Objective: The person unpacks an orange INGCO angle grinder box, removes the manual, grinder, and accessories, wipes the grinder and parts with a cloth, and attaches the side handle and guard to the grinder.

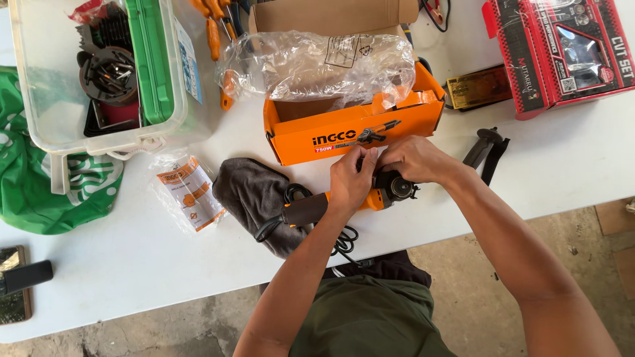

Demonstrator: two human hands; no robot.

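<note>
Angle grinder [370,196] lies on the white table [132,264], just in front of the orange box [357,129], head end pointing right, dark handle to the left, black cord [344,241] looped below it. Both forearms come up from the near edge and meet over the head. Left hand [350,178] curled over the orange body, fingers closed on it, thumb and fingertips pinched at the top. Right hand [413,158] arched over the head, fingers bent and touching it; whether it fully grips, can't tell. Orange box is open, with a crumpled clear plastic bag [331,66] bulging out of it. Left of the box, a clear plastic tub [40,99] holds black parts and a green case [152,59].
</note>
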